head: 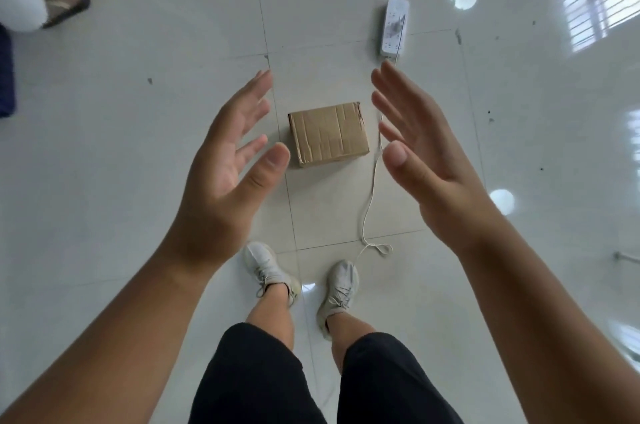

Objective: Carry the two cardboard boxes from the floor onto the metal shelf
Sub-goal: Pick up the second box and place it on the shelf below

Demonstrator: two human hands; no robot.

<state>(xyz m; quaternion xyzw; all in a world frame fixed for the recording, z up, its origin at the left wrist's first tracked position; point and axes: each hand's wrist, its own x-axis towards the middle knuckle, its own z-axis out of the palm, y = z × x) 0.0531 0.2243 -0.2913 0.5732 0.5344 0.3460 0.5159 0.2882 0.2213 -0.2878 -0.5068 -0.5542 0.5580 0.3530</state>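
One small brown cardboard box (329, 134) lies on the pale tiled floor, straight ahead of my feet. My left hand (225, 174) hovers high above the floor to the left of the box, palm turned inward, fingers spread, holding nothing. My right hand (426, 160) mirrors it on the right side, open and empty too. Neither hand touches the box. A second box and the metal shelf are not in view.
A white power strip (394, 27) lies beyond the box, and its thin cord (372, 202) trails down the box's right side to my right shoe (341, 288). Another person's foot in a dark shoe (67, 8) stands at the far left.
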